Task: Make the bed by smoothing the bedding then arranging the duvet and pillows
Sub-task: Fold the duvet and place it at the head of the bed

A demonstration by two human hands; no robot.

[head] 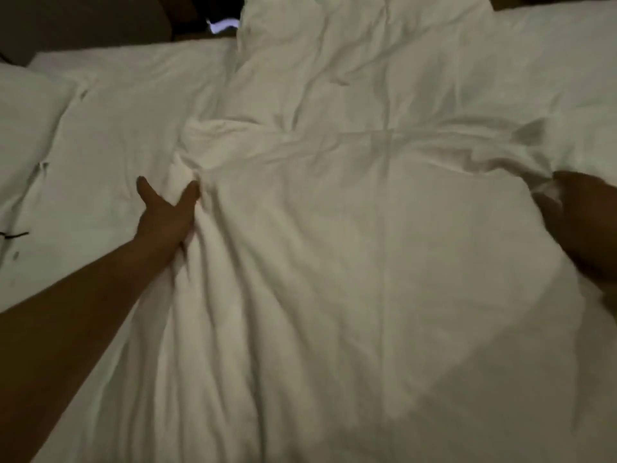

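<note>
1. Covering most of the bed, the white duvet (334, 262) lies crumpled, with long folds running from its near edge toward the far side and a heaped ridge across its middle.
2. Left of the duvet, a bare stretch of white sheet (110, 155) shows, fairly flat with light creases.
3. Farther left of the duvet, at the picture's edge, a white pillow (23, 128) rests on the sheet.
4. Just beside the pillow, near the lower left edge, a thin dark cord or strand (13, 235) lies on the white fabric; what it is cannot be told.
5. Beyond the duvet's far left corner, a small bright glow (222, 26) sits in a dark background that is too dim to read.
6. Nothing lies on top of the duvet between the two arms; only its own bunched folds rise there.
7. The left hand (167, 212) sits at the duvet's left edge, its thumb spread wide to the left and the fingers pushed into a gathered fold, gripping the bunched cloth.
8. The right hand (567, 208) is at the duvet's right edge, blurred and dark, with fabric bunched against it; its grip seems closed on the cloth, but how the fingers lie cannot be told.
</note>
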